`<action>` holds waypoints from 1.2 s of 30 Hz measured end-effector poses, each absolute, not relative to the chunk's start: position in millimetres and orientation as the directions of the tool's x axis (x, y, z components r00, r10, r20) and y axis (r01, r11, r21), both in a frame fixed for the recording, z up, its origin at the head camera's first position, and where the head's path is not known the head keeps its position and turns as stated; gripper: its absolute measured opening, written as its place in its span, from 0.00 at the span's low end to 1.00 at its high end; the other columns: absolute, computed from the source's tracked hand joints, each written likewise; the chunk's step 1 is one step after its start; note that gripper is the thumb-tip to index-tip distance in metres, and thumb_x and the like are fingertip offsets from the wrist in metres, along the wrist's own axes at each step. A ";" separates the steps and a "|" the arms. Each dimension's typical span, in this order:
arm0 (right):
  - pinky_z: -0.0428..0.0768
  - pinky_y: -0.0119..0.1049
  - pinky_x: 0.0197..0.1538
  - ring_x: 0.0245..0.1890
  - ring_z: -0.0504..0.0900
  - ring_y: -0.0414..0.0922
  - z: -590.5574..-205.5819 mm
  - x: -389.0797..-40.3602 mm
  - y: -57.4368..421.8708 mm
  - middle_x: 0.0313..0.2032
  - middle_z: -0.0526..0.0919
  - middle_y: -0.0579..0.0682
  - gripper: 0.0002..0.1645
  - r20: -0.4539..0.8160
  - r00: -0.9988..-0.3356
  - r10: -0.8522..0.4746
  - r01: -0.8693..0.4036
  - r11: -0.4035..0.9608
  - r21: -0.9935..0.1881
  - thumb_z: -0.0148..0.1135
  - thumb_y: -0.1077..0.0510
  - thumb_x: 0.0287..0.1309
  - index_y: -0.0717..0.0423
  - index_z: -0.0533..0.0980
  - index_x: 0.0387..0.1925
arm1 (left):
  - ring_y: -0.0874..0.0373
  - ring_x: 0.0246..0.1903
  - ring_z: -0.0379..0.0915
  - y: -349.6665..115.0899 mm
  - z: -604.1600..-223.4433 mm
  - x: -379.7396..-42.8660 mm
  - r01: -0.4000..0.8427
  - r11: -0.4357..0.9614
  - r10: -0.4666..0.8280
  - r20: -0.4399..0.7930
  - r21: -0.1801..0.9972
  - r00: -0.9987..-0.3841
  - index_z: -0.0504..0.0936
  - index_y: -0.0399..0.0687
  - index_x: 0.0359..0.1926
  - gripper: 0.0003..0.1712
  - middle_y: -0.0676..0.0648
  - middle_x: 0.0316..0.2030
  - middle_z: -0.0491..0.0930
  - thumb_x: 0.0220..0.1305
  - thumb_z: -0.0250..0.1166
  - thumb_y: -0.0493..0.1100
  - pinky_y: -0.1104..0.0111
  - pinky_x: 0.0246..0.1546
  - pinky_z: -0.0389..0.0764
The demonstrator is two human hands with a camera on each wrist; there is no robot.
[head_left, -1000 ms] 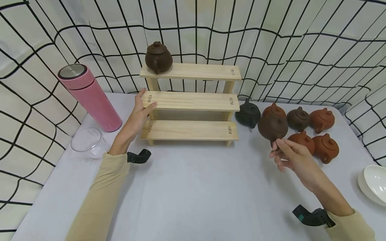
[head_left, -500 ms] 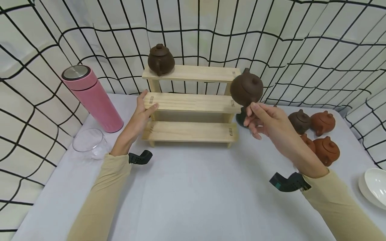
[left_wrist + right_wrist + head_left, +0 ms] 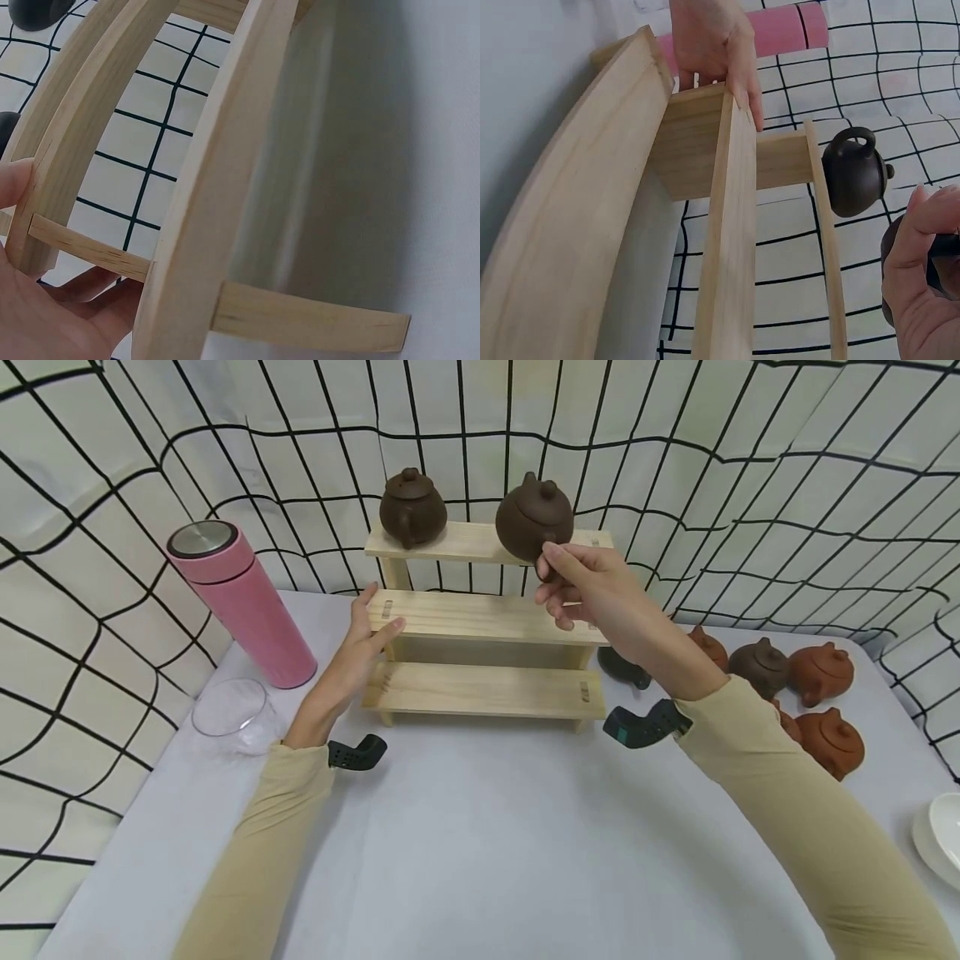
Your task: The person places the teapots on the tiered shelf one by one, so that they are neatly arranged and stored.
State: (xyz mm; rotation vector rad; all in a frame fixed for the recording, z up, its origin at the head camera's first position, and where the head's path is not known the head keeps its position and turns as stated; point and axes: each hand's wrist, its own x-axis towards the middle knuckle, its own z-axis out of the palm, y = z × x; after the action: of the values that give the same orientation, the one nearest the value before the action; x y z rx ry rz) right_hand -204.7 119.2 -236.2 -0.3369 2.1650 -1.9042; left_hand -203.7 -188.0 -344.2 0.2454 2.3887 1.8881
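Note:
A three-tier wooden display stand (image 3: 465, 614) stands at the middle back. Its middle board's left end is gripped by my left hand (image 3: 347, 664), thumb on top; the left wrist view shows this hand (image 3: 52, 319) around the board's end. My right hand (image 3: 603, 597) pinches the handle of a dark brown teapot (image 3: 532, 518) at the top board, right of centre. Whether that teapot touches the board, I cannot tell. In the right wrist view, fingers mostly hide it. Another dark brown teapot (image 3: 412, 510) sits at the top board's left end.
Right of the stand are a black teapot (image 3: 622, 667), partly hidden by my right arm, a grey-brown teapot (image 3: 759, 666) and several reddish ones (image 3: 828, 743). A white bowl (image 3: 941, 839) lies far right. Left are a pink thermos (image 3: 243, 610) and a clear glass vessel (image 3: 236, 714). Black wire mesh surrounds the table.
My right hand has carried the brown teapot left and up, from above the teapot group to the stand's top board. My left hand keeps its grip on the stand.

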 end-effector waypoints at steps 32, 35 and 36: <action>0.73 0.28 0.24 0.19 0.72 0.39 -234.4 -252.1 82.8 0.23 0.81 0.48 0.20 -0.099 -0.940 -0.326 0.038 0.189 -0.981 0.48 0.49 0.82 0.62 0.73 0.39 | 0.53 0.81 0.22 -186.9 -342.1 -203.6 0.075 0.253 0.167 0.033 0.965 -0.985 0.26 0.47 0.83 0.45 0.40 0.83 0.25 0.84 0.48 0.45 0.55 0.79 0.33; 0.72 0.28 0.23 0.18 0.71 0.38 -235.7 -252.9 81.4 0.23 0.80 0.47 0.21 -0.094 -0.937 -0.337 0.016 0.228 -0.974 0.47 0.48 0.83 0.62 0.74 0.39 | 0.53 0.81 0.21 -187.3 -343.5 -202.9 0.075 0.263 0.166 0.031 0.962 -0.986 0.26 0.47 0.83 0.45 0.41 0.83 0.25 0.84 0.48 0.46 0.54 0.79 0.32; 0.71 0.28 0.23 0.17 0.71 0.38 -236.0 -253.2 80.9 0.22 0.79 0.47 0.21 -0.091 -0.936 -0.339 0.009 0.235 -0.972 0.47 0.48 0.83 0.62 0.74 0.39 | 0.53 0.81 0.21 -187.5 -343.6 -202.7 0.076 0.267 0.166 0.032 0.961 -0.986 0.26 0.47 0.83 0.45 0.41 0.83 0.25 0.84 0.47 0.46 0.53 0.79 0.32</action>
State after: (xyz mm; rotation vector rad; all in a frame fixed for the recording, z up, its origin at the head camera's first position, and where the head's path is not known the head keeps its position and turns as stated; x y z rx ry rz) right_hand -253.2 80.9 -236.0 -0.3086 2.2286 -1.7572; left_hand -202.7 -187.5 -343.6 0.2340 2.4394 1.8431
